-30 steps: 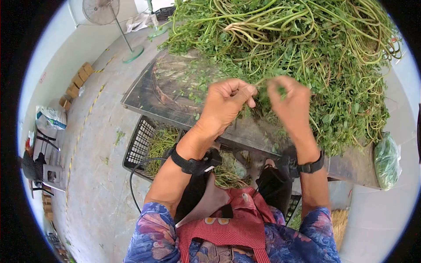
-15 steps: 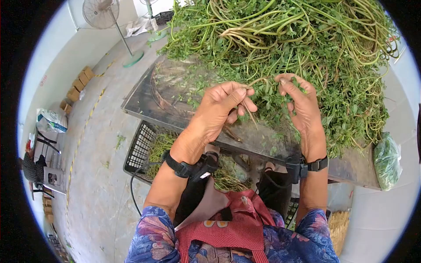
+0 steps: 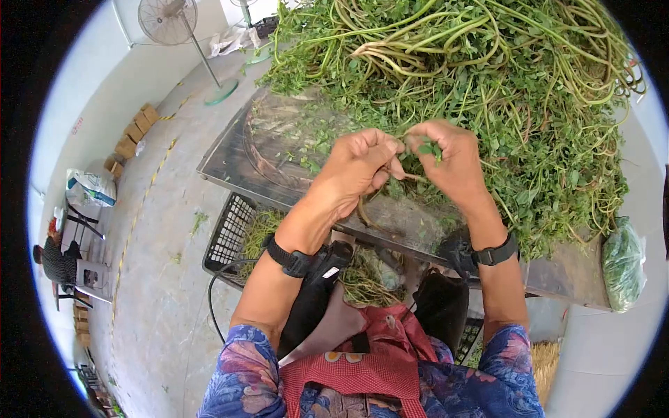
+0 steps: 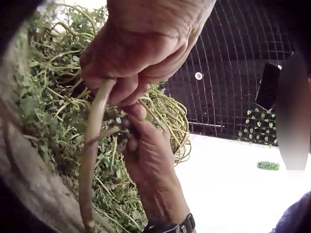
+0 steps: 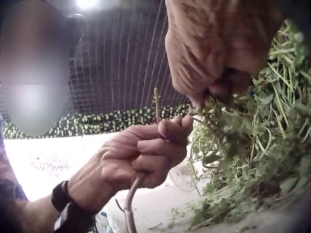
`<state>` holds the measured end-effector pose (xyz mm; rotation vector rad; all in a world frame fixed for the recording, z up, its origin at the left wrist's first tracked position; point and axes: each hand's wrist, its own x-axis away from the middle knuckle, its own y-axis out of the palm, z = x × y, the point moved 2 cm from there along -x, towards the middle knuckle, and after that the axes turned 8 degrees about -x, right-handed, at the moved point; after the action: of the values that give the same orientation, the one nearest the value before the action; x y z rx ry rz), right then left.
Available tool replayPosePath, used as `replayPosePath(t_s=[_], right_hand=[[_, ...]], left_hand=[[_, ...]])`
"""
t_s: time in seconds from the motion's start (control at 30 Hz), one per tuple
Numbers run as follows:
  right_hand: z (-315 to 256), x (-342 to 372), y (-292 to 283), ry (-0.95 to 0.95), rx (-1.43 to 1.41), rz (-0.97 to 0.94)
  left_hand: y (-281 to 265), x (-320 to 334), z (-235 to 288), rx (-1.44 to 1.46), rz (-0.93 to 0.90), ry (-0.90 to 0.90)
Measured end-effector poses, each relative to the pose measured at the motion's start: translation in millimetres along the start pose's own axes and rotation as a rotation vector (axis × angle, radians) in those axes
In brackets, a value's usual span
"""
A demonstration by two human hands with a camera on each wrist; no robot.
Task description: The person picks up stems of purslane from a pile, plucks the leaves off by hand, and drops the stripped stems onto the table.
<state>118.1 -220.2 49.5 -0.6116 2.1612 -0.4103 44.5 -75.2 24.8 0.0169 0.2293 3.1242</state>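
My left hand [image 3: 359, 167] grips a thick, pale brown-green plant stem [image 4: 92, 145], whose long end hangs below the curled fingers. Close beside it on the right, my right hand [image 3: 449, 157] pinches a leafy green sprig [image 3: 430, 150] between thumb and fingers. In the right wrist view a short stem end [image 5: 157, 104] sticks up from the left hand, and the fingertips of both hands nearly meet. Behind them rises a large heap of leafy, long-stemmed greens [image 3: 529, 153]. Both hands are above the front of the dark wooden table [image 3: 411, 223].
Below the table's front edge stands a black plastic crate [image 3: 224, 240] with cut stems. A clear bag of greens [image 3: 622, 265] lies at the table's right corner. On the floor to the left are a standing fan [image 3: 209, 76], cardboard boxes [image 3: 132, 132] and a seated person [image 3: 59, 261].
The right hand, apart from the left with loosely spread fingers half a second ago, has moved left to the left hand and now pinches the sprig. The left hand keeps holding the stem.
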Motion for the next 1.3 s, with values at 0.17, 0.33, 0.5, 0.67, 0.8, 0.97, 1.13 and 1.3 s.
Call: replayPosePath(t_s=[0.17, 0.33, 0.5, 0.67, 0.8, 0.97, 1.13, 1.3], right_hand=[[28, -2, -27, 0.460, -1.056, 0.383], [28, 10, -15, 0.582, -1.099, 0.193], [9, 10, -5, 0.541, -0.705, 0.043], [18, 10, 5, 0.142, -0.276, 0.025], [13, 10, 6, 0.085, -0.202, 0.002], [10, 11, 11, 0.012, -0.135, -0.006], [27, 11, 14, 0.081, 0.050, 0.203], [32, 12, -34, 0.561, -0.835, 0.406]], left_hand=[[-6, 1, 1, 0.094, 0.049, 0.032], [-7, 3, 2, 0.093, 0.094, 0.038], [-4, 4, -1, 0.032, 0.104, 0.045], [-3, 2, -6, -0.041, 0.151, 0.126], [-3, 3, -6, -0.097, 0.109, 0.140], [-3, -5, -15, -0.300, 0.279, 0.238], [-1, -8, -23, -0.486, 0.392, 0.429], [-3, -1, -12, -0.269, 0.353, 0.267]])
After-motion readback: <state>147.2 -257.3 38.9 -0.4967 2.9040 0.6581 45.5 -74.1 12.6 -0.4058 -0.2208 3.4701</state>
